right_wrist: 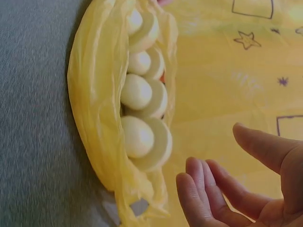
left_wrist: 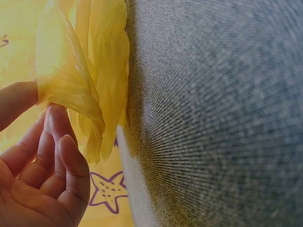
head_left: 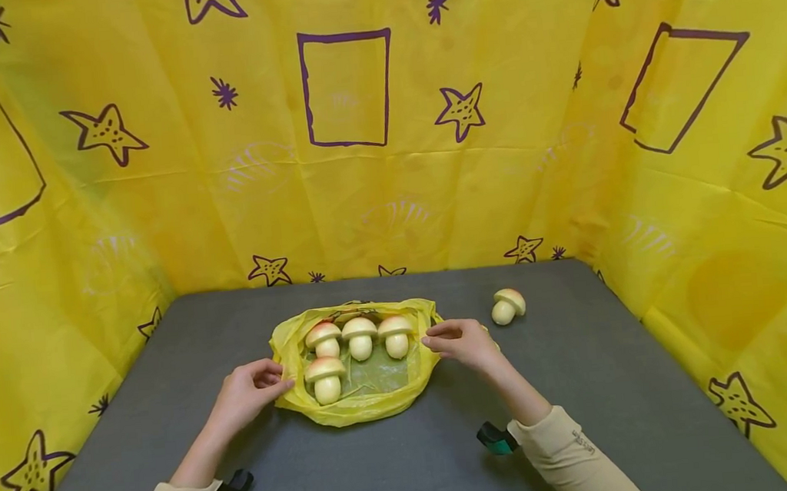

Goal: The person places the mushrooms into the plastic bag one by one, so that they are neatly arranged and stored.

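Note:
A yellow plastic bag [head_left: 372, 413] lies on the table with its mouth spread wide. Several toy mushrooms [head_left: 360, 339] with cream stems and reddish-tinged caps sit inside it, three in a row at the back and another at the front left. My left hand [head_left: 248, 392] pinches the bag's left rim between thumb and fingers, and the left wrist view shows the thin film [left_wrist: 71, 90] caught there. Beside the bag's right edge is my right hand [head_left: 466, 341]. In the right wrist view its thumb and fingers [right_wrist: 193, 198] stand apart, holding nothing.
One more mushroom [head_left: 508, 306] lies on the dark grey table [head_left: 356, 479], right of the bag and beyond my right hand. Yellow curtains [head_left: 389, 184] with purple star drawings enclose the table at the back and both sides.

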Motion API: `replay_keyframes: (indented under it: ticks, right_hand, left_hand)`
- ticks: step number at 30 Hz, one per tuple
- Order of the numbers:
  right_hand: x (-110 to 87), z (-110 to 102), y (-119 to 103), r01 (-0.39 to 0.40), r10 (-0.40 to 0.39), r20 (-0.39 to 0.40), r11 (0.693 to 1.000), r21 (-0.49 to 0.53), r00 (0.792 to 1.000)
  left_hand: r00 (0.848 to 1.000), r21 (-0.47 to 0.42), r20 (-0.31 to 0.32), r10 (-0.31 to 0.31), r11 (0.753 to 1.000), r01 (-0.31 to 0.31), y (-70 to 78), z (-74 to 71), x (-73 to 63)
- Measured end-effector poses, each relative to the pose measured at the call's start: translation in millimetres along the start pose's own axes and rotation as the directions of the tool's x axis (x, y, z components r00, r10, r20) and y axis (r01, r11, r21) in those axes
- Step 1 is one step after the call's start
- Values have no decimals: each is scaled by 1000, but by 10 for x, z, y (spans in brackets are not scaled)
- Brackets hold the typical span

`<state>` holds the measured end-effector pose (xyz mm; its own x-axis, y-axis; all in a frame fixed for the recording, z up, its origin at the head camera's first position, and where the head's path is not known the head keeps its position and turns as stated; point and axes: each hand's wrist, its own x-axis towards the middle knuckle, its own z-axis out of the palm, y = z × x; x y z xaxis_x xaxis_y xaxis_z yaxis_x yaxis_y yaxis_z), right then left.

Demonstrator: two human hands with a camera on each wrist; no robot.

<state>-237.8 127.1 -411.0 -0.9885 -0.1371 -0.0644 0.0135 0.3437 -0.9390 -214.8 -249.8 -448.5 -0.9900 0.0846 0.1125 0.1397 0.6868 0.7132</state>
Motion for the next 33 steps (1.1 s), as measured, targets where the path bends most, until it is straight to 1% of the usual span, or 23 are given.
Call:
replay_keyframes:
  ticks: [3,7,12,15,21,25,29,33]
  right_hand:
    - [-19,-61,20,3,-3,-14,1000,3,1000]
    - [-25,-127,40,8,-8,-12,1000,5,1000]
    - [-32,-216,59,-19,19,-42,1000,-9,999]
    - [-32,-274,77,-27,27,-61,1000,3,998]
    - [-61,-398,120,-14,15,-64,1000,8,998]
    - [-82,-470,143,-8,6,-92,1000,-28,996]
    - [-79,-544,178,-31,22,-143,997,-67,990]
    - [-97,-624,218,-44,27,-171,994,-101,985]
  left_hand:
    - [1000,-2,7,-2,1000,2,-1,5,0]
    - [1000,-4,6,-1,1000,1,3,4,-1]
    - [1000,-4,2,-3,1000,3,3,9,-4]
    - [1000,-2,1,-5,1000,5,-4,15,-4]
    - [1000,-2,-5,-2,1000,2,-9,17,-10]
    - [1000,-2,-7,2,1000,-2,-11,15,-13]
    - [1000,-3,-6,11,1000,-11,-17,13,-12]
    - [1000,-3,-5,16,1000,-16,-18,11,-17]
